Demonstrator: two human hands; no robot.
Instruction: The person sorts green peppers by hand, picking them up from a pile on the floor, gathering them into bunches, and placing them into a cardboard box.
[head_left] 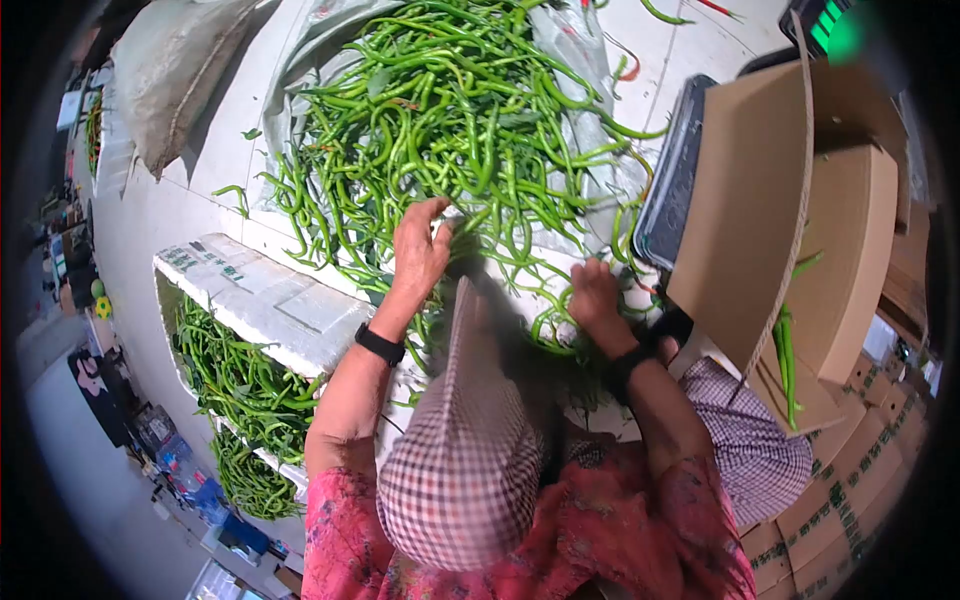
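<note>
Long green chili peppers [430, 130] lie in a big heap on a pale plastic sheet [588, 75] on the floor. At the heap's near edge is my left hand [420, 245], its thumb and fingers curled round some green chili peppers; a pale spot shows at the fingertips. My right hand [594, 292] is lower and to the right, fingers curled in over loose peppers. What it holds, if anything, is hidden. A dark blur and a checkered cap [465, 470] cover part of the area between my arms.
Left stands a white foam box [265, 290] with green peppers inside. An open cardboard box [745, 190] with a few peppers is on the right, beside a dark crate [675, 170]. A stuffed sack [175, 75] lies top left; flattened cartons [850, 480] cover the lower right.
</note>
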